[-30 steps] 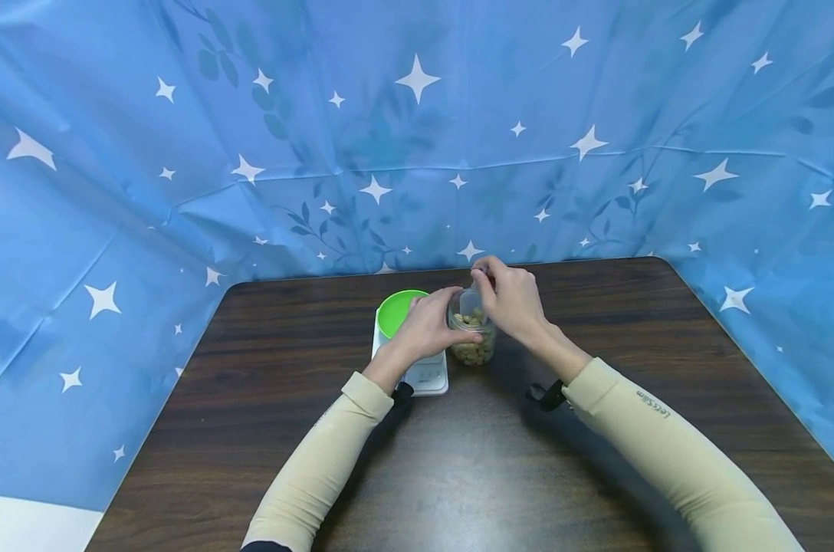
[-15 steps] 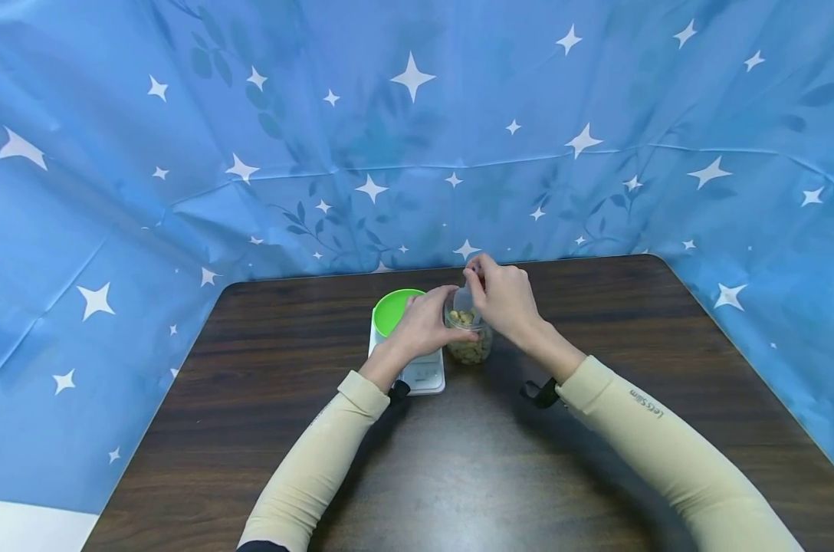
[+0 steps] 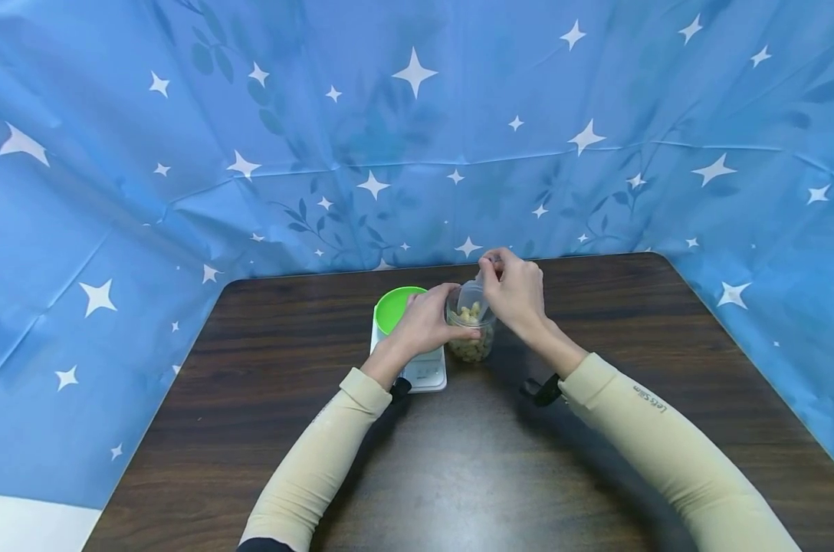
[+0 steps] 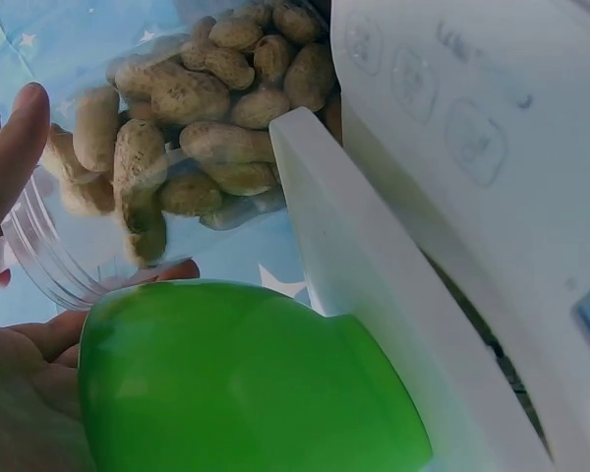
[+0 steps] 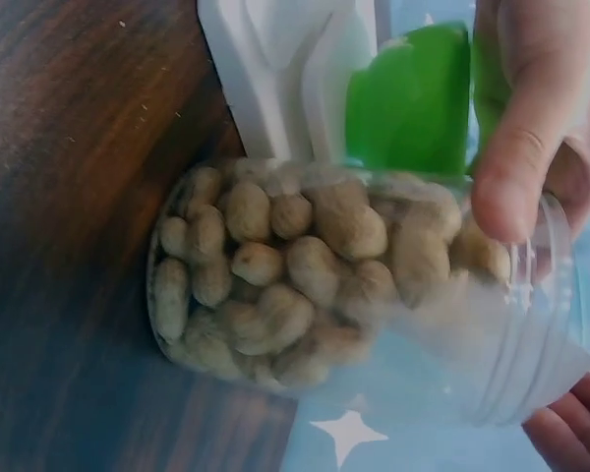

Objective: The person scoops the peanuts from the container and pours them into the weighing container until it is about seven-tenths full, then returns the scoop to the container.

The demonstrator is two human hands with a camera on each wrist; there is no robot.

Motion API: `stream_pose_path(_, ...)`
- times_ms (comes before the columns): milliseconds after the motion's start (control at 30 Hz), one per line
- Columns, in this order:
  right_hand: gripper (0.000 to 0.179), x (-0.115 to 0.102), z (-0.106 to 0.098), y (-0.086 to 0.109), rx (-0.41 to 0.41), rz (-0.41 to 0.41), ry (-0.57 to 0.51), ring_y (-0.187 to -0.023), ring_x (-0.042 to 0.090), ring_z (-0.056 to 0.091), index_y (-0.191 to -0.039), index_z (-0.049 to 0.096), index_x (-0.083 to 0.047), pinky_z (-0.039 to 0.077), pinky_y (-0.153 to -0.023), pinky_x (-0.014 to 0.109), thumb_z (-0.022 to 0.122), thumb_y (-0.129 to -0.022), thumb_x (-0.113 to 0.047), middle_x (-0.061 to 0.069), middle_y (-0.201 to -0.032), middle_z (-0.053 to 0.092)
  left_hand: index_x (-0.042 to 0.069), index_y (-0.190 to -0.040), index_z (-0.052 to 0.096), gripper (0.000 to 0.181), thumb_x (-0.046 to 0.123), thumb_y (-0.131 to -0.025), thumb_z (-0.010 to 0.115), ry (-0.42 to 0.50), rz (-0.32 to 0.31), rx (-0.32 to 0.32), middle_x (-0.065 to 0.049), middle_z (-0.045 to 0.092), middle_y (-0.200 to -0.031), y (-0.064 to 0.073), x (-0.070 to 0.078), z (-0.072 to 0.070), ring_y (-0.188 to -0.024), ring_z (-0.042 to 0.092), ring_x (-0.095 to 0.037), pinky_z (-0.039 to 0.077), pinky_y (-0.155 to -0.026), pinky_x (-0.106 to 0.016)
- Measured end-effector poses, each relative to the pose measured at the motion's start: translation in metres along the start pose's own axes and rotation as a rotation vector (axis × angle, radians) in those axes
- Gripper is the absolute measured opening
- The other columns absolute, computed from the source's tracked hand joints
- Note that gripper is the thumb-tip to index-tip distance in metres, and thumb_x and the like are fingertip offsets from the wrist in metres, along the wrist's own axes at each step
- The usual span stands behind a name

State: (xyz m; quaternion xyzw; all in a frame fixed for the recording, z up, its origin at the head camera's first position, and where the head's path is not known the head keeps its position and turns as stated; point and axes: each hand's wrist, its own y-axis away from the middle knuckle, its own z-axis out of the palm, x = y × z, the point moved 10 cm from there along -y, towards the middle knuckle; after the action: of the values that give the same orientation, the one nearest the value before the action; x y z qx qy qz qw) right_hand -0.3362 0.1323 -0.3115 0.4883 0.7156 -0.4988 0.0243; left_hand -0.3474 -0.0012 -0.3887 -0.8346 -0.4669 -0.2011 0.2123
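Note:
A clear plastic jar [image 3: 472, 349] of unshelled peanuts [image 5: 275, 275] stands on the table, its mouth uncovered. My left hand [image 3: 425, 322] grips it near the threaded rim, the thumb on the near side and fingers round the far side. In my right hand [image 3: 517, 297], thumb and fingers pinch the handle of a translucent scoop [image 3: 469, 294]. The scoop's blade slants into the jar's mouth among the upper peanuts. Close by on the left, under my left wrist, a green bowl [image 4: 236, 383] sits on a white kitchen scale [image 3: 427, 373].
The dark wood-grain table [image 3: 265, 429] reaches out on both sides of the jar and scale. Behind its far edge hangs a blue cloth [image 3: 417, 130] with white stars. The scale stands right beside the jar.
My right hand has shifted slightly right and up, and the scoop leans more to the right with peanuts showing at its blade. The left hand, jar, bowl and scale stay put.

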Motion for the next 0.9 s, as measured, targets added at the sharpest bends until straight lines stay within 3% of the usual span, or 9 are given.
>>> stream_pose_path(100, 0.018, 0.004, -0.002, -0.002, -0.001, 0.027, -0.004, -0.035, -0.001, 0.027, -0.098, 0.073, 0.004, 0.029, -0.039, 0.033, 0.063, -0.102, -0.01, 0.005, -0.052, 0.058, 0.005, -0.147, 0.05, 0.089, 0.051, -0.08, 0.087, 0.003, 0.003, -0.002, -0.005, 0.064, -0.132, -0.001, 0.002, 0.001, -0.115, 0.06, -0.019, 0.039, -0.1, -0.049)
stream_pose_path(300, 0.017, 0.001, 0.01, 0.0, -0.126, 0.007, 0.027, -0.038, 0.006, 0.035, -0.099, 0.072, 0.0, 0.032, -0.041, 0.034, 0.062, -0.103, -0.013, 0.005, -0.062, 0.062, 0.006, -0.148, 0.05, 0.089, 0.05, -0.08, 0.087, -0.003, 0.007, 0.008, -0.006, 0.062, -0.137, -0.001, 0.002, -0.001, -0.118, 0.06, -0.02, 0.038, -0.102, -0.051)
stream_pose_path(433, 0.018, -0.004, 0.011, 0.002, -0.123, -0.02, 0.03, -0.039, 0.007, 0.038, -0.099, 0.071, 0.001, 0.035, -0.042, 0.035, 0.062, -0.103, -0.013, 0.006, -0.064, 0.064, 0.006, -0.148, 0.05, 0.089, 0.049, -0.08, 0.088, -0.002, -0.001, 0.004, -0.006, 0.061, -0.138, 0.0, 0.001, 0.0, -0.118, 0.06, -0.021, 0.037, -0.103, -0.052)
stream_pose_path(633, 0.02, -0.001, 0.006, -0.002, -0.059, 0.006, 0.013, -0.035, 0.014, 0.037, -0.098, 0.071, 0.004, 0.032, -0.038, 0.035, 0.06, -0.103, -0.012, 0.005, -0.055, 0.061, 0.007, -0.147, 0.051, 0.087, 0.048, -0.08, 0.088, 0.011, 0.003, 0.008, -0.004, 0.064, -0.13, 0.0, 0.001, 0.0, -0.113, 0.061, -0.019, 0.039, -0.1, -0.05)
stream_pose_path(800, 0.021, -0.006, 0.015, -0.002, -0.13, -0.032, 0.025, -0.039, 0.011, 0.042, -0.103, 0.069, 0.005, 0.035, -0.041, 0.034, 0.06, -0.104, -0.014, 0.008, -0.066, 0.066, 0.006, -0.149, 0.049, 0.089, 0.049, -0.081, 0.087, -0.003, -0.005, -0.001, -0.006, 0.062, -0.135, 0.0, 0.001, 0.0, -0.119, 0.059, -0.022, 0.038, -0.103, -0.051)
stream_pose_path(900, 0.023, -0.002, 0.015, -0.002, -0.142, -0.011, 0.014, -0.039, 0.01, 0.039, -0.104, 0.07, 0.006, 0.035, -0.042, 0.035, 0.059, -0.105, -0.014, 0.01, -0.065, 0.066, 0.006, -0.148, 0.05, 0.088, 0.049, -0.081, 0.087, 0.003, -0.004, -0.001, -0.005, 0.063, -0.133, 0.001, 0.001, 0.0, -0.116, 0.06, -0.02, 0.039, -0.101, -0.05)
